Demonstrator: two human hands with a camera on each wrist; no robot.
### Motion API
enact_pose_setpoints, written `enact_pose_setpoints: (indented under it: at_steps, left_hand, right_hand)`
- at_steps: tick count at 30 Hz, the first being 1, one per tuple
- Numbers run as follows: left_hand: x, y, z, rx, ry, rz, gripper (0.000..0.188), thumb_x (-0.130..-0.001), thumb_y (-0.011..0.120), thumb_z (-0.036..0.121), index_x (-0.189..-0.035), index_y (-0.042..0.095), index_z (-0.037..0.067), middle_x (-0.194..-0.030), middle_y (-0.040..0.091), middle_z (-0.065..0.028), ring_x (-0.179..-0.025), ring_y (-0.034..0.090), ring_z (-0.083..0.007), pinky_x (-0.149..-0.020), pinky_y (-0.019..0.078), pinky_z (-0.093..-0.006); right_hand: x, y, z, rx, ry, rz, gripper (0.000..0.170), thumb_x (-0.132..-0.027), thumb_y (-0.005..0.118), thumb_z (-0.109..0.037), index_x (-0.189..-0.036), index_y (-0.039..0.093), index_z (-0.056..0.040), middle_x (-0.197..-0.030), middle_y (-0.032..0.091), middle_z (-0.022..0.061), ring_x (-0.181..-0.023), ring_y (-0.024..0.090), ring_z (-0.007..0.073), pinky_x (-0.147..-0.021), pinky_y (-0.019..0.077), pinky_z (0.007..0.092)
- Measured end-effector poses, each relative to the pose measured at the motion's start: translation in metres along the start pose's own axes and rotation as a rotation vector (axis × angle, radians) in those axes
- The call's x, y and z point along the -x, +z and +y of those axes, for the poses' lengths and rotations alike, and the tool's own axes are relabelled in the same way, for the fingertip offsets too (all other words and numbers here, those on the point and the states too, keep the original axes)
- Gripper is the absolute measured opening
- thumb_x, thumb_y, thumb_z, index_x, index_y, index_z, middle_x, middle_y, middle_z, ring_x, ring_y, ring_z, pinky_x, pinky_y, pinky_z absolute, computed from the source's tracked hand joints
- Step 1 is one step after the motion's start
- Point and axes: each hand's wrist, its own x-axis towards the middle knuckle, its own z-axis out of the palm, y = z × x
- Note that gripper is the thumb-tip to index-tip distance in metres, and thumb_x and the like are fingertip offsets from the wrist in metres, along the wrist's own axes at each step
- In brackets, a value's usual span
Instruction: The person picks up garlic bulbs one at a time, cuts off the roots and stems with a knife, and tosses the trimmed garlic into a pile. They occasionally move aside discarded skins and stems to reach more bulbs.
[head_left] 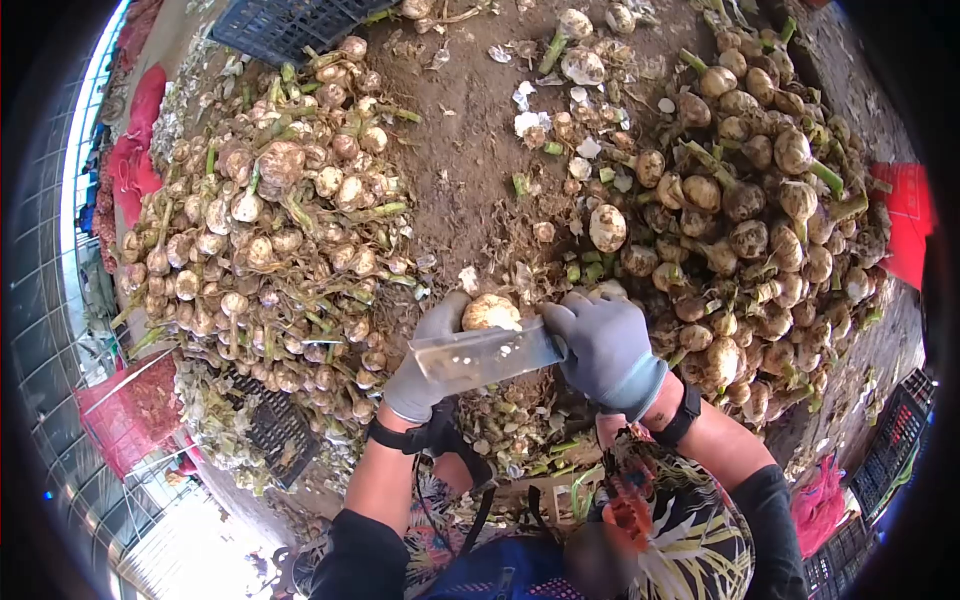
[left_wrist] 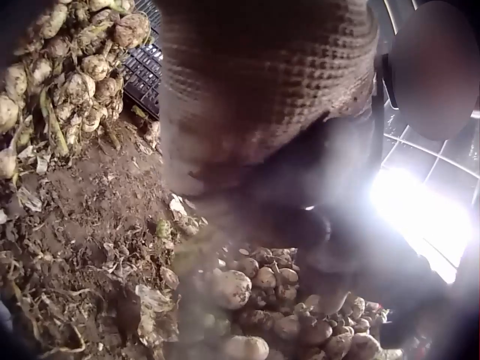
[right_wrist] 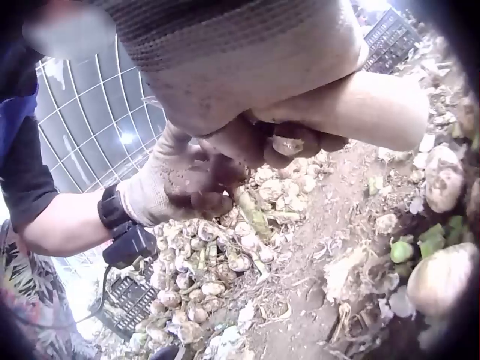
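Observation:
My gloved left hand grips a pale garlic bulb at the middle of the head view. In my gloved right hand is a cleaver, its broad blade lying across the near side of the bulb and in front of part of the left hand. The cleaver's light wooden handle sticks out of the right fist in the right wrist view. There, a green stem shows just below the left fingers. The left wrist view has the left glove large and dark, with the bulb hidden.
Piles of garlic with stems lie at left and right. Between them runs bare soil strewn with peelings and a few loose bulbs. Black crates stand at top left and lower left. Red sacks sit at the edges.

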Motion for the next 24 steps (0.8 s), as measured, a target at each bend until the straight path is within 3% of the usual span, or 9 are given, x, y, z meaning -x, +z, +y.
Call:
enact_pose_setpoints:
  at_steps: [5,8,9,12,13,15,18,21,24]
  left_hand:
    - [-0.006,-0.001,0.016,-0.097,-0.16,-0.087,0.063,-0.069,0.088,0.03,-0.116,0.059,-0.002,-0.101,0.064,-0.006,-0.095,0.06,-0.0137,-0.087,0.0494,-0.0291]
    - [0.006,0.005,0.022,0.489,-0.317,-0.326,0.062,-0.085,0.073,0.042,-0.123,0.059,-0.005,-0.108,0.07,-0.0111,-0.095,0.069,-0.019,-0.082,0.0564,-0.0302]
    - [0.006,0.009,0.032,0.096,0.142,-0.325,0.068,-0.085,0.071,0.051,-0.121,0.059,-0.005,-0.108,0.068,-0.0104,-0.098,0.068,-0.0191,-0.084,0.0559,-0.0327]
    - [-0.002,0.029,0.021,-0.211,0.227,-0.145,0.043,-0.081,0.073,0.04,-0.107,0.063,0.006,-0.106,0.067,-0.0087,-0.098,0.067,-0.0212,-0.09,0.0518,-0.0344]
    - [-0.004,0.029,0.021,-0.213,0.228,-0.146,0.043,-0.081,0.073,0.04,-0.107,0.063,0.006,-0.106,0.067,-0.0087,-0.098,0.067,-0.0212,-0.09,0.0518,-0.0344]
    - [-0.006,0.029,0.021,-0.989,0.391,-0.199,0.027,-0.074,0.071,0.02,-0.097,0.064,0.008,-0.1,0.065,-0.0077,-0.09,0.063,-0.0309,-0.093,0.0482,-0.0402]
    - [-0.002,0.03,0.014,-1.165,0.642,-0.196,0.021,-0.07,0.066,0.016,-0.089,0.063,0.009,-0.096,0.063,-0.0069,-0.088,0.06,-0.0337,-0.098,0.0449,-0.0441]
    - [-0.001,0.037,0.015,-0.794,0.511,-0.154,0.028,-0.072,0.067,0.01,-0.1,0.064,0.01,-0.097,0.063,-0.0058,-0.09,0.062,-0.0317,-0.094,0.0488,-0.0427]
    - [-0.007,0.09,0.053,-0.318,0.543,-0.284,0.048,-0.071,0.067,0.005,-0.118,0.062,0.011,-0.107,0.062,-0.0113,-0.096,0.063,-0.0314,-0.09,0.0522,-0.0425]
  right_hand:
    - [0.002,0.012,0.008,-0.006,0.048,0.037,0.019,-0.075,0.065,-0.011,-0.094,0.062,-0.0114,-0.082,0.064,0.0081,-0.077,0.066,0.0301,-0.069,0.0505,0.0426]
    - [0.004,0.028,0.042,-0.031,0.372,-0.007,0.009,-0.08,0.063,-0.01,-0.089,0.063,-0.0117,-0.079,0.065,0.0104,-0.081,0.067,0.0326,-0.07,0.0529,0.0414]
    - [0.007,0.033,0.046,-0.16,0.422,0.095,0.009,-0.082,0.065,-0.012,-0.09,0.065,-0.0097,-0.079,0.066,0.0134,-0.078,0.066,0.0362,-0.069,0.053,0.041]
    - [0.012,0.033,0.043,-0.692,0.523,0.061,0.016,-0.081,0.068,-0.011,-0.097,0.069,-0.0071,-0.086,0.069,0.0162,-0.077,0.067,0.0342,-0.07,0.0535,0.0357]
    - [0.008,0.027,0.043,-0.554,0.387,-0.008,0.024,-0.078,0.072,-0.012,-0.101,0.069,-0.0056,-0.083,0.068,0.0185,-0.071,0.065,0.0318,-0.069,0.0523,0.0356]
    - [0.0,0.01,0.028,-0.55,0.31,-0.026,0.022,-0.079,0.07,-0.015,-0.099,0.068,-0.0064,-0.081,0.067,0.0183,-0.073,0.065,0.0357,-0.067,0.0518,0.0396]
    - [-0.001,0.013,0.025,-0.557,0.228,-0.141,0.022,-0.08,0.069,-0.021,-0.098,0.068,-0.0078,-0.081,0.066,0.0191,-0.075,0.065,0.0394,-0.067,0.0518,0.0441]
    - [0.028,0.058,0.067,-0.321,0.516,-0.439,0.032,-0.083,0.068,-0.027,-0.111,0.068,-0.0111,-0.099,0.071,0.0189,-0.08,0.07,0.0369,-0.074,0.0561,0.0414]
    - [0.067,0.106,0.077,-0.613,0.397,-0.249,0.037,-0.084,0.069,-0.025,-0.118,0.064,-0.0111,-0.106,0.069,0.0169,-0.076,0.069,0.0297,-0.07,0.0555,0.0374]
